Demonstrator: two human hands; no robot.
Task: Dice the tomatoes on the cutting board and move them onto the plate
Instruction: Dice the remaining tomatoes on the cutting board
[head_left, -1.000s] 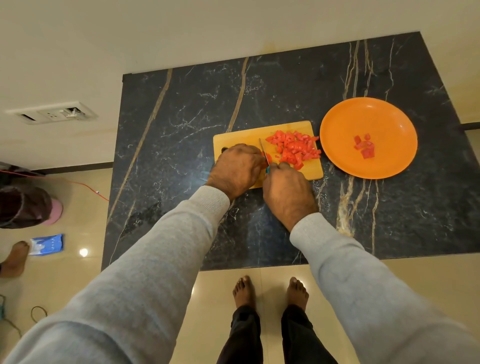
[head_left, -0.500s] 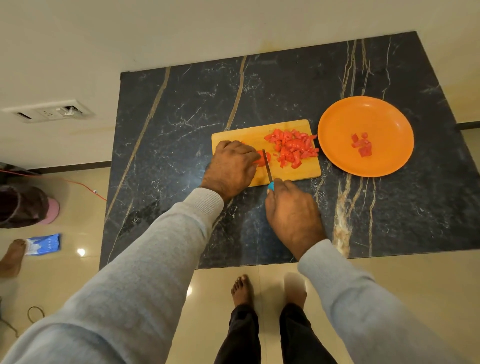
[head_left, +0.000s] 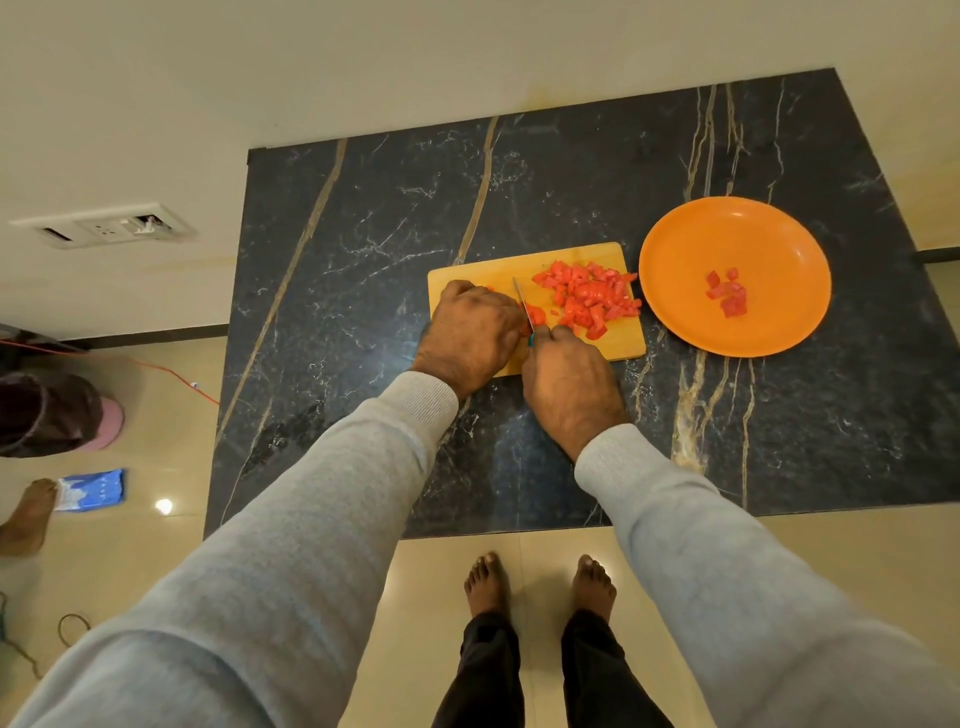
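Note:
A wooden cutting board (head_left: 582, 257) lies on the dark marble counter (head_left: 545, 182). On its right half sits a pile of diced tomato (head_left: 589, 296). My left hand (head_left: 475, 332) presses down on a tomato piece (head_left: 536, 315) that is mostly hidden under its fingers. Just right of it, my right hand (head_left: 569, 384) grips a knife (head_left: 522, 304) with a blue handle; the blade points away from me and rests on that piece. To the right of the board, an orange plate (head_left: 675, 244) holds a few tomato cubes (head_left: 727, 293).
The counter's near edge runs just above my bare feet (head_left: 540, 582). A wall socket panel (head_left: 104, 226) is at the left. On the floor at left are a dark bin (head_left: 47, 410), a blue packet (head_left: 91, 488), an orange cable and another person's foot (head_left: 26, 514).
My right hand, pulled back toward me half a second ago, has moved forward again so the blade lies across the tomato piece. My left hand stays on the piece.

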